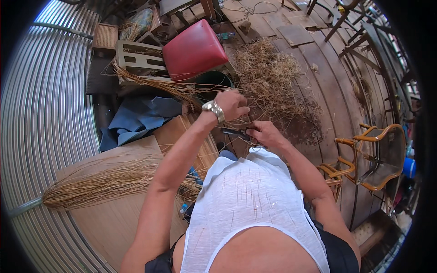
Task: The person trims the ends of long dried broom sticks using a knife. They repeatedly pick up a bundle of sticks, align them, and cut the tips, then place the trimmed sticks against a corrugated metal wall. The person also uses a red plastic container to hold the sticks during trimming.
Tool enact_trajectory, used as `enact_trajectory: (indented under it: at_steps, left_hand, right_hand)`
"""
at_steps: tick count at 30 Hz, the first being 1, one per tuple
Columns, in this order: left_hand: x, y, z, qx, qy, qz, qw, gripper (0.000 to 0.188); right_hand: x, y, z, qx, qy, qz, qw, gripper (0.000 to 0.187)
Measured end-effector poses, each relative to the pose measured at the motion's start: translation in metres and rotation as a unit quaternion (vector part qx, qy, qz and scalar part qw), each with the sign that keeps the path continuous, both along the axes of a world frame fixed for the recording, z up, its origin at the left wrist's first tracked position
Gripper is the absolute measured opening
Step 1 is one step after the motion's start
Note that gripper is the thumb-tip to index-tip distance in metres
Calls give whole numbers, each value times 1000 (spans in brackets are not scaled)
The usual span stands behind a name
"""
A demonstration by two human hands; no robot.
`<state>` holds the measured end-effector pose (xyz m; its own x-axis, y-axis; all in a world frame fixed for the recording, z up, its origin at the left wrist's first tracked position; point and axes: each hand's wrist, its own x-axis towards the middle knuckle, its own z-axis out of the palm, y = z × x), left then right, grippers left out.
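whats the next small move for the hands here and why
Probably close the dark tool on the strands. The left hand is fisted around thin straw strands pulled out from the loose straw pile, and the right hand holds the tool, which looks like scissors or pliers, just below them. Whether the tool already touches the strands is too small to tell.

Bright daylight, soft shadows, sharp centre, fisheye-bent dark rim

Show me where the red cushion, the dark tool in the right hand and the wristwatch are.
red cushion (pixel 194 49), head view, middle of its top face.
dark tool (pixel 236 132), head view, on its dark handle left of the right hand (pixel 266 134).
wristwatch (pixel 214 109), head view, metal band on the left wrist.
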<state>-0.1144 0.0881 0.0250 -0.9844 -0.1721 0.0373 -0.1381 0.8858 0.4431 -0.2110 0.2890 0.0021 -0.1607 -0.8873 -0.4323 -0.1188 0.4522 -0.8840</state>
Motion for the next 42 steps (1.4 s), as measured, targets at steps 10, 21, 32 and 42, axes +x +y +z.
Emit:
enact_trajectory:
  at_steps: [10, 21, 32, 42]
  left_hand:
    - [65, 96, -45, 752, -146, 349, 540, 41]
    - [62, 117, -43, 355, -22, 325, 876, 36]
    - [184, 51, 49, 513, 23, 374, 772, 22]
    - [132, 21, -27, 255, 5, 286, 924, 11]
  right_hand:
    - [6, 5, -52, 32, -108, -185, 976, 30]
    - [1, -8, -48, 94, -198, -258, 941, 29]
    - [-251, 177, -17, 123, 21, -423, 897, 28]
    - [-154, 96, -3, -46, 64, -313, 946, 15]
